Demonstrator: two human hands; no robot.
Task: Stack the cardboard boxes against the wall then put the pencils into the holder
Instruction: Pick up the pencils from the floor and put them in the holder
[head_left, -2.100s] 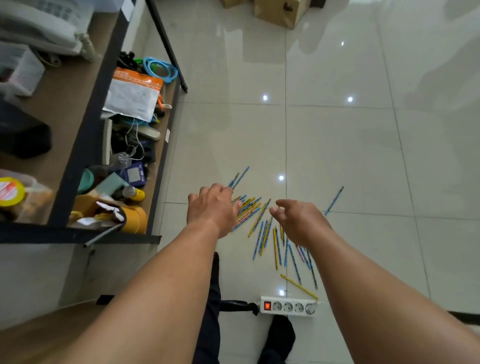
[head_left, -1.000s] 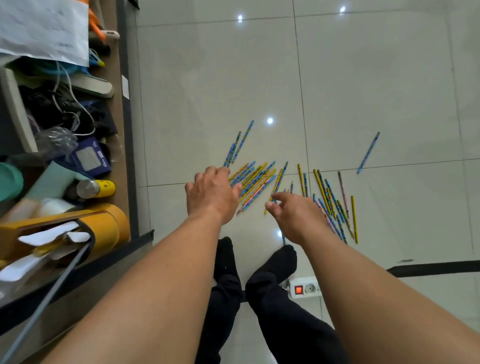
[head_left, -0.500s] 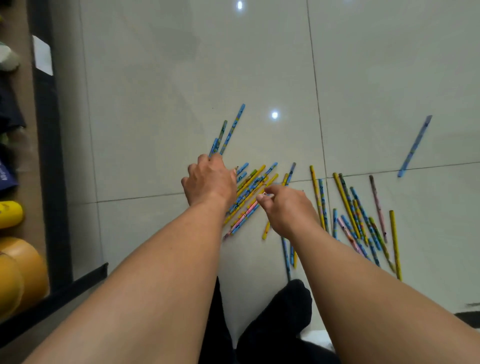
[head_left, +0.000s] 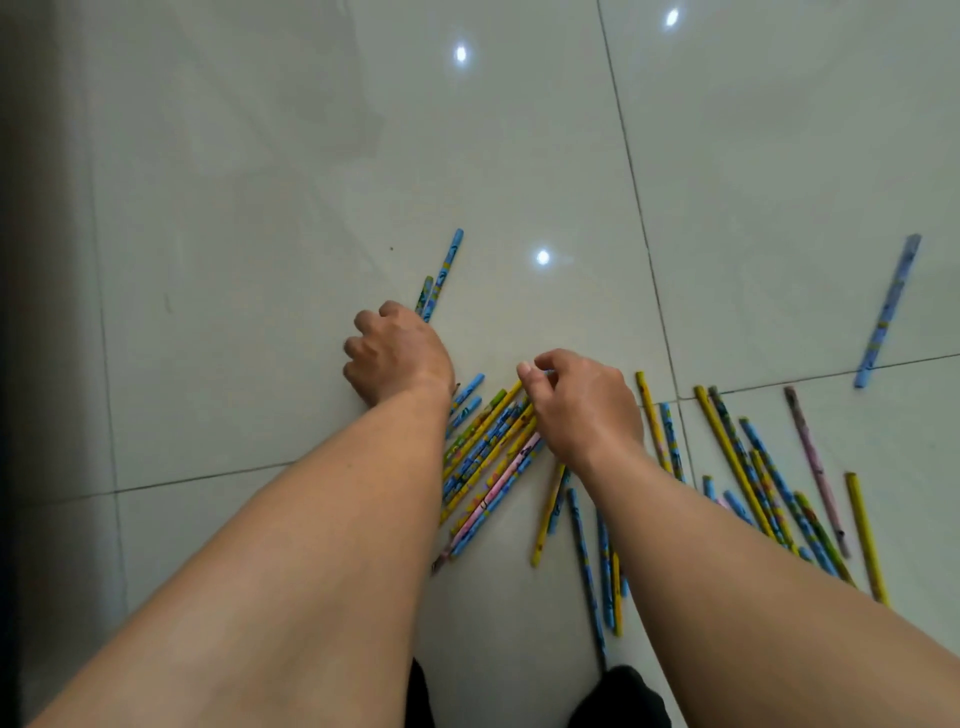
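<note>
We count two grips and close to thirty pencils (head_left: 488, 447), all lying flat on the floor (head_left: 311, 156). Our forearms hide some, so we cannot give an exact total.

The pencils lie in four lots:
- A pair (head_left: 441, 275), one blue and one green-blue, pokes out from behind the left grip (head_left: 397, 356).
- A tight bundle of about ten lies slanted between our two wrists, side by side and touching.
- A looser spread of about fifteen lies under and to the right of the right grip (head_left: 582, 410).
- One stray (head_left: 888, 312), blue, lies alone far to the right, well apart from the others.

Every pencil is slim and printed with small patterns. Most are blue or yellow, with two or three pink and a few green. None shows a clearly sharpened tip.

The left grip sits knuckles-up on the floor with its fingers curled under. The near ends of the pair vanish behind it, so we cannot tell whether it holds them. The right grip has thumb and forefinger pinched on the top end of a blue pencil (head_left: 548, 372) at the upper edge of the bundle.

The floor is pale glossy tile with thin grout lines, and it reflects three bright lamp spots.
</note>
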